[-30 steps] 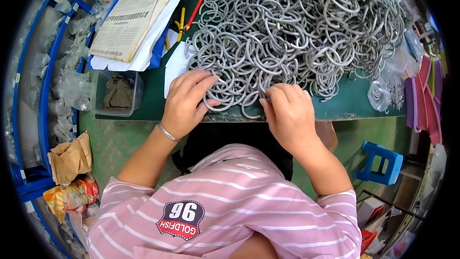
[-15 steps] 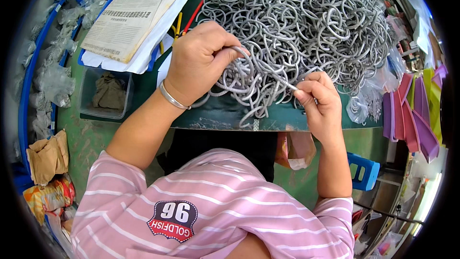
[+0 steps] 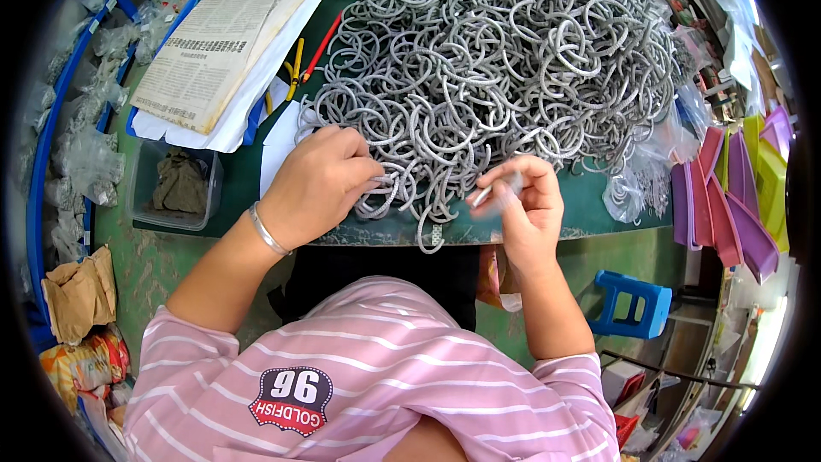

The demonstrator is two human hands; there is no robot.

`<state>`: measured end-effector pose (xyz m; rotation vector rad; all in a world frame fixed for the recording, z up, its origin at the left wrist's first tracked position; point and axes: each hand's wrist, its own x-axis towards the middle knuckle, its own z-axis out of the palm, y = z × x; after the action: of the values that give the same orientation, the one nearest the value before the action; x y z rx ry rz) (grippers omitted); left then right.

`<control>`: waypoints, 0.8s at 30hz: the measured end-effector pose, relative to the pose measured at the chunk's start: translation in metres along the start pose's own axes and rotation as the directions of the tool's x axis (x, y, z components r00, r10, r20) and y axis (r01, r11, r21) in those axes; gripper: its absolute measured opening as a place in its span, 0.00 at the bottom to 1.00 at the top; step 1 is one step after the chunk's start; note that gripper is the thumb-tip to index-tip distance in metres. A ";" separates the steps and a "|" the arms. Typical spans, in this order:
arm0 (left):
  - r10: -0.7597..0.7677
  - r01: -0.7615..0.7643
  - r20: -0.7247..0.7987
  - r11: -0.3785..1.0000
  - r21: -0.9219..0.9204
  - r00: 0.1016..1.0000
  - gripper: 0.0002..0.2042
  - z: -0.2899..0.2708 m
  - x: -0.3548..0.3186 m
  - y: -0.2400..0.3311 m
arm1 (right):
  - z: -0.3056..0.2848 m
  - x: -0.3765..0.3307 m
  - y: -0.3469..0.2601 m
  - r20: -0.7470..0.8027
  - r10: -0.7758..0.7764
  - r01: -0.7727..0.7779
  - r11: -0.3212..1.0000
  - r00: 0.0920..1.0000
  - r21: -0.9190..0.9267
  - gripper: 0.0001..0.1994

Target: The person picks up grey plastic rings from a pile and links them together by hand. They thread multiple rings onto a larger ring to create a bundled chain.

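Note:
A big heap of grey curled rings (image 3: 505, 68) covers most of a dark green table (image 3: 590, 214). My left hand (image 3: 321, 180), with a silver bracelet on the wrist, rests on the near edge of the heap, its fingers closed around one grey ring. My right hand (image 3: 522, 205) is lifted a little above the table's front edge and pinches a small pale piece (image 3: 483, 197) between thumb and fingers; motion blur hides what it is. One grey ring (image 3: 432, 231) hangs over the table edge between my hands.
A stack of printed papers (image 3: 222, 43) lies at the table's left, with yellow and red tools (image 3: 299, 64) beside it. A clear tub (image 3: 175, 184) stands lower left. Purple and green trays (image 3: 727, 197) are on the right, a blue stool (image 3: 637, 304) on the floor.
My left hand came down from the heap toward the table's front edge. My right hand lifted off the heap and now holds a small piece up.

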<state>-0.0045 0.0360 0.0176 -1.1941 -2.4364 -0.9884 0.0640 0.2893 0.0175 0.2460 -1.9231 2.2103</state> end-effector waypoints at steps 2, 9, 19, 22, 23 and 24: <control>0.008 -0.008 0.045 1.000 0.005 0.999 0.08 -0.006 0.000 0.005 | -0.008 -0.004 -0.008 -0.068 -0.075 0.059 0.974 0.995 -0.219 0.08; -0.056 0.056 -0.007 0.998 -0.016 0.998 0.05 -0.013 -0.005 0.012 | -0.019 0.041 -0.064 0.565 -0.197 0.551 -0.125 0.802 -0.825 0.18; -0.072 0.073 0.060 0.997 -0.018 0.996 0.07 -0.025 -0.035 0.008 | -0.049 0.073 -0.091 0.667 -0.099 0.658 -0.111 0.739 -0.745 0.06; -0.082 0.082 0.007 0.997 0.008 0.997 0.07 -0.019 -0.034 0.006 | -0.053 0.067 -0.091 0.587 -0.221 0.598 -0.019 0.779 -0.801 0.05; -0.064 0.064 0.019 0.998 0.015 0.998 0.07 -0.018 -0.029 0.007 | -0.052 0.062 -0.090 0.614 -0.161 0.611 -0.073 0.773 -0.789 0.05; -0.047 0.047 0.032 0.999 0.020 0.998 0.07 -0.016 -0.024 0.009 | -0.050 0.058 -0.089 0.635 -0.098 0.624 -0.126 0.766 -0.771 0.06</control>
<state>0.0165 0.0147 0.0218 -1.1600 -2.5040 -0.9640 0.0317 0.3528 0.1109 0.8614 -2.5751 -0.0623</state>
